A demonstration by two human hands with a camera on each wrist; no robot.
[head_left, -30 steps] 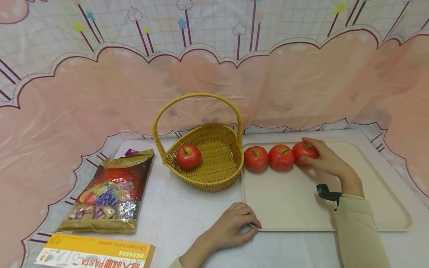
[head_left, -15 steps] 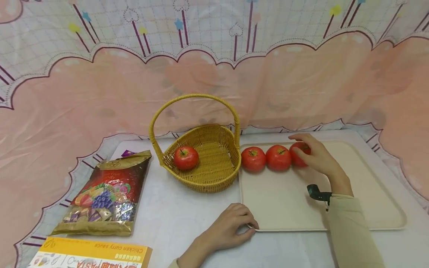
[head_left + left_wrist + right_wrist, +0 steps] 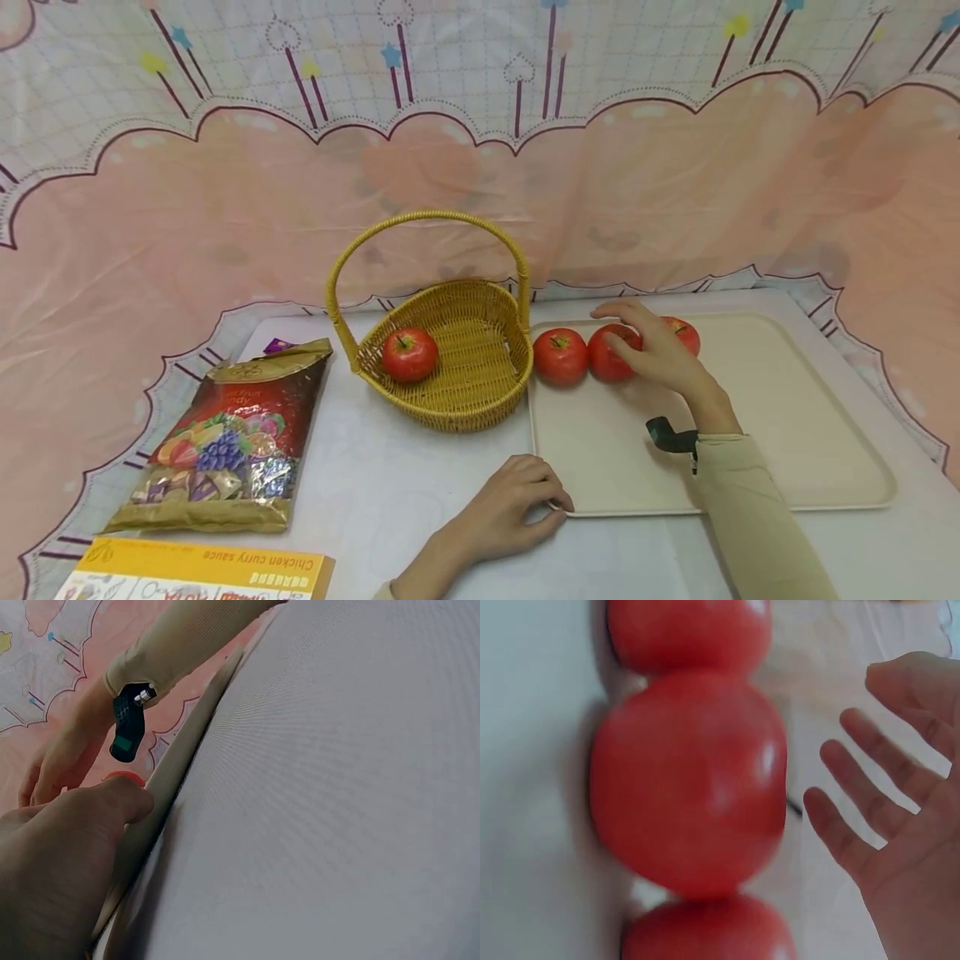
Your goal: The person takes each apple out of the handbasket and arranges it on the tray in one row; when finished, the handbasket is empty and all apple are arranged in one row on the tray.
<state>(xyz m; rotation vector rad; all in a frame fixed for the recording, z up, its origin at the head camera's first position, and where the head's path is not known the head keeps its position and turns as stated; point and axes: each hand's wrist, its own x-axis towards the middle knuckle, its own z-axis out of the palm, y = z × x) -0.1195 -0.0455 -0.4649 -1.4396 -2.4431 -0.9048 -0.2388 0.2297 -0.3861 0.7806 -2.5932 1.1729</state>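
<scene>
My right hand [image 3: 660,350] hovers with spread fingers over the middle apple [image 3: 602,357] of a row of three red apples. In the right wrist view the fingers stand apart from that apple [image 3: 690,784]. To its left sits another apple [image 3: 561,357]; the right-hand apple [image 3: 686,335] is partly hidden behind my hand. All three lie along the back of a cream tray [image 3: 795,433]. My left hand [image 3: 510,510] grips the tray's front-left corner between fingers and thumb. A yellow wicker basket [image 3: 476,367] with a red apple [image 3: 410,355] inside stands left of the tray.
A bag of fruit candy [image 3: 228,442] lies on the left of the white table [image 3: 390,492]. In front of it is a yellow and white pasta box [image 3: 202,567], cut off by the view. Patterned cloth [image 3: 450,183] hangs behind.
My right hand has let go of the right-hand apple and moved left, over the middle one. The left hand has stayed at the tray's corner. The head view has shifted slightly.
</scene>
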